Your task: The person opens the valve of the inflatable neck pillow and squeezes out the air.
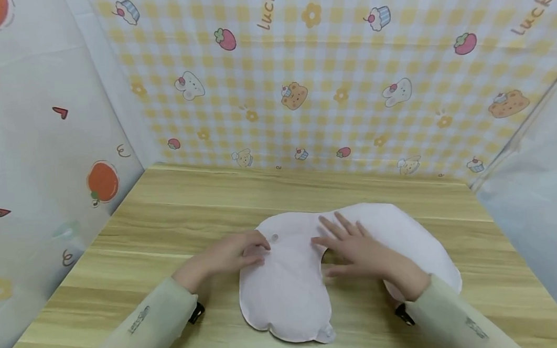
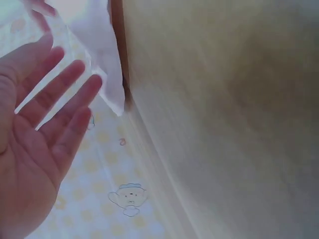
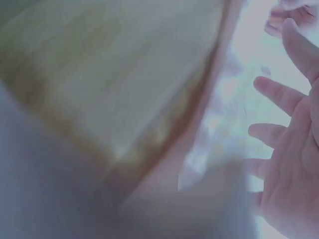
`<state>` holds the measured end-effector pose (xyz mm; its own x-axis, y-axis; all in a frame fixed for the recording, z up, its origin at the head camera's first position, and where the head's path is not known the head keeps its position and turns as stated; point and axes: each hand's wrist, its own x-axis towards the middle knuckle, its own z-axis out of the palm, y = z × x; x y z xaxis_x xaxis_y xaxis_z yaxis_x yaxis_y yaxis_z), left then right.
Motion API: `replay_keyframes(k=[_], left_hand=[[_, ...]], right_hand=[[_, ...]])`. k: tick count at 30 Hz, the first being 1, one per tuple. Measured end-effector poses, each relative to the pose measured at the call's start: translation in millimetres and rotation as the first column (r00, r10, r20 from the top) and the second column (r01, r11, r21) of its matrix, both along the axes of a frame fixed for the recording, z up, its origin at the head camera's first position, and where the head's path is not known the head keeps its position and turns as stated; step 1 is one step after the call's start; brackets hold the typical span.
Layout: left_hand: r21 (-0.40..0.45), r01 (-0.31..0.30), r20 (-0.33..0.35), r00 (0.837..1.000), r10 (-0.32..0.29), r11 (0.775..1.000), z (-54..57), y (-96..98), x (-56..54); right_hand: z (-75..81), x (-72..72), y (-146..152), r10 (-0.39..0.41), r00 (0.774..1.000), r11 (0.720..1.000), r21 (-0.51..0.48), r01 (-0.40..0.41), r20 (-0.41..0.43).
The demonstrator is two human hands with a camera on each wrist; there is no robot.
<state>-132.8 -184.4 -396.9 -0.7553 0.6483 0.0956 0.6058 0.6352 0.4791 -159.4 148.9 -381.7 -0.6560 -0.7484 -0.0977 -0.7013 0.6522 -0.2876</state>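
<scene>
A pale pinkish-white, U-shaped inflatable neck pillow lies on the wooden table, its curve towards the back. It bears a small round clear valve at upper left and a clear tab at the tip of its left arm. My left hand hovers at the pillow's left edge, fingers loosely bent close to the valve. Over the inner curve my right hand has its fingers spread. In the left wrist view, the left hand has an empty palm; whether either hand touches the pillow is unclear.
The wooden table meets a yellow checked cloth at its back edge. A white printed sheet hangs at the left, and a pale sheet at the right.
</scene>
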Motion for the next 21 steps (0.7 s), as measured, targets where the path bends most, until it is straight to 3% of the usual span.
replay_keyframes(k=[4,8,12,15,21], left_hand=[[0.023,-0.090,0.013,0.996,0.089,0.996,2.2,1.6,-10.4],[0.034,-0.127,0.007,0.992,0.127,0.991,1.5,8.3,-21.9],[0.040,-0.136,-0.009,0.991,0.137,0.990,-1.1,13.9,-31.6],[0.044,-0.132,-0.006,0.991,0.132,0.990,-2.6,15.9,-36.9],[0.013,-0.079,-0.004,0.997,0.079,0.997,-6.5,18.5,-46.1]], right_hand=[[13.8,1.9,30,-0.086,0.993,0.995,-0.057,0.082,-0.084],[25.8,2.4,62,-0.173,0.978,0.982,-0.094,0.162,-0.117],[36.2,3.6,87,-0.216,0.965,0.973,-0.119,0.200,-0.148],[40.1,4.5,100,-0.244,0.963,0.963,-0.149,0.226,-0.118],[30.0,4.3,114,-0.282,0.958,0.954,-0.125,0.273,-0.053]])
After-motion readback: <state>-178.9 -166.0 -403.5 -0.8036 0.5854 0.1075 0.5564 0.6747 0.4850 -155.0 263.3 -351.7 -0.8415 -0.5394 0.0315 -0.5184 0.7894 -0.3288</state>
